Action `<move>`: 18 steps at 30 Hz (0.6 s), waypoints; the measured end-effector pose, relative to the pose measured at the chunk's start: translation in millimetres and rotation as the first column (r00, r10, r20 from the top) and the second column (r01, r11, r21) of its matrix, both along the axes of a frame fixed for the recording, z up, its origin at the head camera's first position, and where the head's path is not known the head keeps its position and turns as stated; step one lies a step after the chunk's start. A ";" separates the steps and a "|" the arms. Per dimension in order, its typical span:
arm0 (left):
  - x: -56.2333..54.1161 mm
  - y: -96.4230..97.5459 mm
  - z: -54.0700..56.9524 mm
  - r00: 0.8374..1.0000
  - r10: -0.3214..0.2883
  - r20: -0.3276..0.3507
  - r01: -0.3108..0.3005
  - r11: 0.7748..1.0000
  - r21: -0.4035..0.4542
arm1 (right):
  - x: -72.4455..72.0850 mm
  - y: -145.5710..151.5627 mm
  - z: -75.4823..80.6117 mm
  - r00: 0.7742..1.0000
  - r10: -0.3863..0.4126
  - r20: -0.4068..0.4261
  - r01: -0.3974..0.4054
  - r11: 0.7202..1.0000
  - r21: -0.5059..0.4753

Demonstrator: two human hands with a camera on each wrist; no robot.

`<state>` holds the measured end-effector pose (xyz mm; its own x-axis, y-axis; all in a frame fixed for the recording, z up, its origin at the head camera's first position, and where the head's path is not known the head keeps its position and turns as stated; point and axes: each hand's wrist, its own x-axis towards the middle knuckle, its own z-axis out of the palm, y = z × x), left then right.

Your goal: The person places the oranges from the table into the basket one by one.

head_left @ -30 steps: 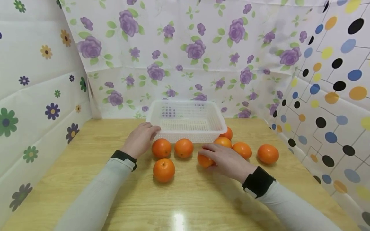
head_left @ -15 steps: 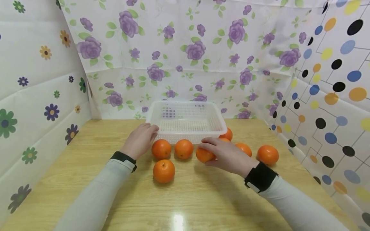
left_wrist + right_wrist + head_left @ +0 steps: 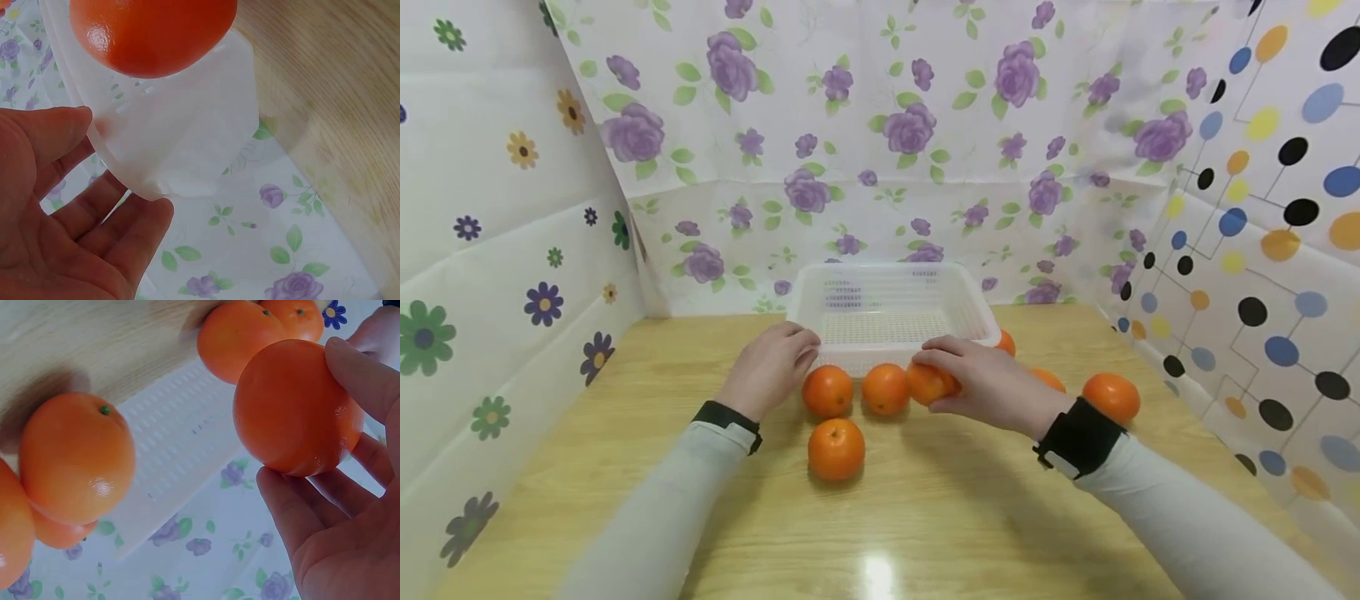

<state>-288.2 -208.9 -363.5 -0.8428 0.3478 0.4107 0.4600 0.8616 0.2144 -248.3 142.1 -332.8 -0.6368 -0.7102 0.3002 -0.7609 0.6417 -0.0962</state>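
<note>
Patterned sheets [image 3: 865, 125] hang around a wood-grain table [image 3: 955, 517], where a white perforated basket [image 3: 880, 347] stands near the back edge. A person's right hand [image 3: 992, 379], thumb and fingers curved partway closed, grips an orange [image 3: 928, 383] in front of the basket's near wall. The left hand [image 3: 769, 371], also partly closed, pinches the rim at the basket's near left corner. Black bands [image 3: 1081, 437] circle both wrists. Three oranges [image 3: 837, 448] sit left of the gripped one, two side by side by the near wall and one closer to the person. More fruit [image 3: 1111, 398] lies to the right, some of it partly hidden by the right hand and the basket.
</note>
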 end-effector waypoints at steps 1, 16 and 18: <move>-0.2 -0.4 -0.7 1.000 -0.002 -0.007 0.002 1.000 -0.001 | -1.4 -1.4 0.5 1.000 0.006 -0.003 -0.006 1.000 -0.006; -1.1 -4.6 -5.4 0.998 -0.003 -0.059 0.005 1.000 0.023 | -29.0 -28.2 20.3 1.000 0.008 0.014 -0.007 0.998 -0.069; -1.7 -5.2 -5.3 0.997 -0.012 -0.073 0.013 1.000 0.020 | -32.5 -32.6 22.8 1.000 -0.002 0.023 0.004 0.998 -0.067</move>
